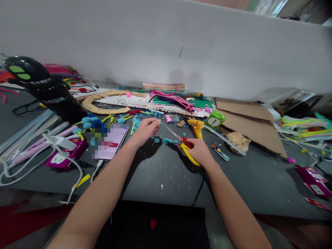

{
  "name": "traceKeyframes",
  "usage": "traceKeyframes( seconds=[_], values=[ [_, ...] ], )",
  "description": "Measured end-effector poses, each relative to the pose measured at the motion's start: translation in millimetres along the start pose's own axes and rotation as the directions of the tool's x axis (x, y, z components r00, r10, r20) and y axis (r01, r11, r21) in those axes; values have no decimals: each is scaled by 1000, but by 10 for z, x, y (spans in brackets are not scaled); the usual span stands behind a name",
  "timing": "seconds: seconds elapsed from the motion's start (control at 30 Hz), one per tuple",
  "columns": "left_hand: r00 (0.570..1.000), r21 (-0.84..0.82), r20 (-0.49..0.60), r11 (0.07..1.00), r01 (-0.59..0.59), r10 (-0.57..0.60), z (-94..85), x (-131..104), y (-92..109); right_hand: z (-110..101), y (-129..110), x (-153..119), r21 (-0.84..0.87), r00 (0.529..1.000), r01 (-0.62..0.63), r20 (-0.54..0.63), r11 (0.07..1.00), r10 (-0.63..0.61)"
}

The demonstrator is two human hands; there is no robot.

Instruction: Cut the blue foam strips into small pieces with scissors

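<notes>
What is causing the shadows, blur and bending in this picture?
Head view throughout: a shadow darkens the grey tabletop beneath the bare left hand; the tall black bottle leans near the edge, perhaps from wide-angle distortion; square pixels hide part of the lit rectangular phone; a pale translucent strip looks smeared.

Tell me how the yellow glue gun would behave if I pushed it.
The yellow glue gun would probably swivel rather than slide straight, since a long translucent stick juts from its back. That stick looks nearly straight, so it's likely fairly stiff.
</notes>
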State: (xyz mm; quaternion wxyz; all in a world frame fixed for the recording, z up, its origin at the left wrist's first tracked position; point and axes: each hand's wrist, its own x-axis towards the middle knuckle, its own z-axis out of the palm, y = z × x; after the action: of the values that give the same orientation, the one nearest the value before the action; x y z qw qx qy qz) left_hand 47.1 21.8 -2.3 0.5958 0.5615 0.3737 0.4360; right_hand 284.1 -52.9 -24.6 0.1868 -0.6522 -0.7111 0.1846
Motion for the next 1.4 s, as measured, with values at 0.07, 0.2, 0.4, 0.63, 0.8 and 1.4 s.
traceKeyframes(
  seconds=[0.07,0.2,0.4,0.63,0.8,1.4],
  values=[
    [1000,1,-1,1000,1,-1,1,-1,0,3,6,5,4,1000,2,-3,1000,-2],
    [1000,9,-2,1000,-8,9,-1,1,1,0,12,12,14,1000,6,5,1000,-6],
    [1000,4,-10,1000,-8,8,-12,5,-2,-28,-20,-13,30,1000,-8,-29,1000,9],
    [999,-26,-25,999,21,-22,-5,12,-3,-31,-27,-15,-2,1000,9,-22,1000,-9],
    [1000,-21,-26,1000,17,-17,-1,14,2,-24,-22,-2,-9,1000,-6,-19,1000,6],
    [1000,17,-11,1000,-16,16,-10,1,-12,-22,-9,3,-7,1000,6,7,1000,-6]
  ],
)
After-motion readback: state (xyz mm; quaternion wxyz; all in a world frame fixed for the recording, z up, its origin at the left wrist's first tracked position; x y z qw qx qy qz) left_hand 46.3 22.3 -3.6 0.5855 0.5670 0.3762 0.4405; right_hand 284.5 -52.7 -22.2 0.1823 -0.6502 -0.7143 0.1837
